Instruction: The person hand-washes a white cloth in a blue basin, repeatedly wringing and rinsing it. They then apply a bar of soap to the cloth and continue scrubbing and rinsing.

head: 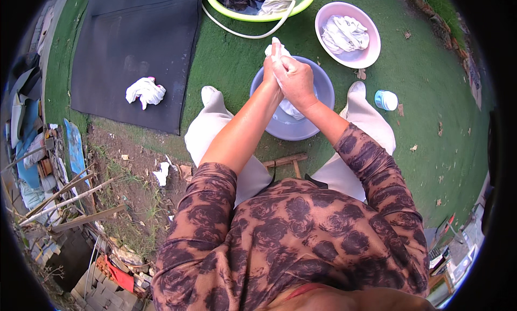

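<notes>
Both hands are pressed together over a blue-purple plastic basin (299, 133) between my feet. A bunched white cloth (284, 51) pokes out beyond the fingers. My right hand (298, 79) is clenched around it. Against it lies my left hand (270, 71), also gripping the cloth, with one digit pointing away from me. Most of the held cloth is hidden by the hands. Inside the basin, more white fabric (291, 109) lies in water; whether it joins the held cloth cannot be seen.
A pink basin (376, 48) holds wet white fabric. Beyond is a lime-green tub (246, 18) of clothes, its white handle hanging down. A lidded jar (386, 100) stands by my right foot. On the black mat (133, 40) lies a crumpled white cloth (146, 92). Wooden sticks (68, 198) and debris lie left.
</notes>
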Action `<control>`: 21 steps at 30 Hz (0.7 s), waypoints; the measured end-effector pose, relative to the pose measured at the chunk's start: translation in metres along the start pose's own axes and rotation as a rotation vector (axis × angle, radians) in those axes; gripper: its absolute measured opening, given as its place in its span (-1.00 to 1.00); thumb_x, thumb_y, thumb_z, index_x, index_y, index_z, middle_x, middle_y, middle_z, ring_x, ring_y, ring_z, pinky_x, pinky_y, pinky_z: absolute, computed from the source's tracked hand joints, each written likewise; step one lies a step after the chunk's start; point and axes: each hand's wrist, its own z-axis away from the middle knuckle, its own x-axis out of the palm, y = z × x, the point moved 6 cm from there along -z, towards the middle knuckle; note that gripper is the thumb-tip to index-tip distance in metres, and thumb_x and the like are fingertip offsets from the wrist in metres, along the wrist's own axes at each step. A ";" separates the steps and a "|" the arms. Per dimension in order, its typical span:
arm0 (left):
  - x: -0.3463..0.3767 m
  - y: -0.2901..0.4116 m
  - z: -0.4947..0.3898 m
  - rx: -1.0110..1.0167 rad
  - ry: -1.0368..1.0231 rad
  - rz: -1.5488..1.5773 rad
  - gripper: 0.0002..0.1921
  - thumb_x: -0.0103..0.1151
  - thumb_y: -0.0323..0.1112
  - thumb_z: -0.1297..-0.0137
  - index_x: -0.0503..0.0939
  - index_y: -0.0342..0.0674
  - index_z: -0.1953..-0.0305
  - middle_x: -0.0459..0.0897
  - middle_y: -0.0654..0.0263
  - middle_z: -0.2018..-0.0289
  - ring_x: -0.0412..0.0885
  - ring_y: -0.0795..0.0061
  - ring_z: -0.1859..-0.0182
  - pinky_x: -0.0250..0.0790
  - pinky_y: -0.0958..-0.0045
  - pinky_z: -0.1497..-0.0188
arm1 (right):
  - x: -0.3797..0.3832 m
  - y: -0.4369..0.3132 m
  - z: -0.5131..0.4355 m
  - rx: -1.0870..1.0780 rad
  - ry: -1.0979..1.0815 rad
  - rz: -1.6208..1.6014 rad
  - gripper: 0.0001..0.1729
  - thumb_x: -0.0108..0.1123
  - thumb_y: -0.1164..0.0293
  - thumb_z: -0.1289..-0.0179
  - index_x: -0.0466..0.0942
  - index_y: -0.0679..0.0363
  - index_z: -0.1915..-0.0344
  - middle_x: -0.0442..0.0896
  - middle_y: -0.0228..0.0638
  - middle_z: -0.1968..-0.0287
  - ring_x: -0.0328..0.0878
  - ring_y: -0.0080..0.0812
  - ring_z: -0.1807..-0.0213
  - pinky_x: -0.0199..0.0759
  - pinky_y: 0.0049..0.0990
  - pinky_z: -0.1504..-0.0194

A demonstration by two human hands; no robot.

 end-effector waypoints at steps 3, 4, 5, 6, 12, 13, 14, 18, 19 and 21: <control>-0.004 -0.012 0.004 -0.144 0.113 0.100 -0.58 -0.10 0.18 -0.49 0.48 -0.04 0.22 0.59 0.38 0.33 0.58 0.49 0.28 0.48 0.29 0.34 | -0.010 0.006 -0.002 0.056 0.134 0.006 -0.57 0.15 0.13 -0.30 0.51 0.22 0.57 0.52 -0.02 0.56 0.47 0.05 0.53 0.33 -0.20 0.47; -0.007 -0.007 0.003 -0.077 0.143 0.037 -0.58 -0.10 0.18 -0.49 0.48 -0.06 0.17 0.60 0.37 0.27 0.58 0.49 0.22 0.49 0.28 0.30 | -0.009 0.012 -0.001 0.133 0.101 0.019 -0.57 0.15 0.13 -0.30 0.51 0.23 0.57 0.52 -0.02 0.56 0.47 0.04 0.53 0.33 -0.20 0.46; -0.001 -0.008 0.003 -0.070 0.054 0.000 -0.57 -0.11 0.18 -0.50 0.49 -0.08 0.12 0.61 0.36 0.20 0.58 0.49 0.15 0.50 0.27 0.26 | -0.013 0.010 -0.001 0.106 0.176 0.009 -0.56 0.15 0.12 -0.30 0.50 0.24 0.56 0.52 -0.02 0.56 0.47 0.03 0.53 0.34 -0.21 0.45; -0.004 -0.011 0.003 -0.135 0.099 0.098 -0.58 -0.09 0.18 -0.49 0.49 -0.06 0.20 0.60 0.37 0.31 0.58 0.49 0.26 0.47 0.31 0.31 | -0.008 0.011 -0.002 0.117 0.085 -0.010 -0.56 0.16 0.12 -0.30 0.50 0.24 0.56 0.52 -0.02 0.56 0.46 0.02 0.53 0.34 -0.20 0.45; -0.001 -0.003 0.000 -0.013 0.055 0.238 -0.61 -0.06 0.10 -0.50 0.48 -0.11 0.24 0.59 0.31 0.33 0.58 0.41 0.31 0.48 0.30 0.30 | -0.009 0.005 -0.007 0.039 0.072 -0.023 -0.52 0.14 0.12 -0.35 0.46 0.29 0.56 0.47 -0.07 0.61 0.33 -0.18 0.61 0.29 -0.24 0.45; -0.005 -0.006 0.000 -0.051 0.138 0.030 -0.58 -0.08 0.08 -0.51 0.52 -0.19 0.09 0.62 0.27 0.21 0.58 0.40 0.17 0.48 0.28 0.17 | -0.015 0.006 -0.010 0.041 0.145 0.007 -0.51 0.14 0.12 -0.36 0.46 0.30 0.56 0.46 -0.07 0.62 0.29 -0.25 0.62 0.28 -0.26 0.45; -0.002 -0.007 0.000 -0.086 0.098 -0.075 -0.56 -0.06 0.07 -0.51 0.53 -0.21 -0.01 0.62 0.25 0.12 0.57 0.42 0.11 0.45 0.31 0.10 | -0.014 0.010 -0.012 0.075 0.106 -0.018 -0.51 0.14 0.14 -0.37 0.44 0.32 0.56 0.42 -0.10 0.63 0.25 -0.35 0.61 0.27 -0.28 0.45; 0.006 0.004 0.001 0.070 0.063 0.088 -0.59 -0.04 0.12 -0.48 0.45 -0.07 0.39 0.48 0.37 0.49 0.44 0.50 0.48 0.35 0.38 0.43 | -0.002 -0.012 0.001 0.030 -0.079 -0.133 -0.53 0.19 0.25 -0.35 0.34 0.34 0.59 0.19 -0.30 0.65 0.15 -0.63 0.53 0.21 -0.41 0.47; 0.005 0.011 0.003 0.159 0.081 0.034 -0.57 -0.04 0.13 -0.48 0.40 -0.05 0.44 0.43 0.40 0.55 0.40 0.52 0.53 0.31 0.39 0.48 | -0.003 -0.020 0.004 -0.052 -0.065 -0.106 -0.56 0.18 0.27 -0.36 0.37 0.33 0.58 0.22 -0.31 0.66 0.15 -0.63 0.53 0.21 -0.43 0.48; 0.012 0.004 0.005 0.025 0.018 0.288 -0.59 -0.03 0.11 -0.48 0.47 -0.09 0.36 0.52 0.34 0.45 0.47 0.43 0.43 0.39 0.29 0.37 | -0.012 -0.009 -0.006 -0.034 0.027 -0.124 -0.59 0.16 0.30 -0.39 0.42 0.33 0.55 0.32 -0.36 0.67 0.17 -0.65 0.53 0.21 -0.43 0.49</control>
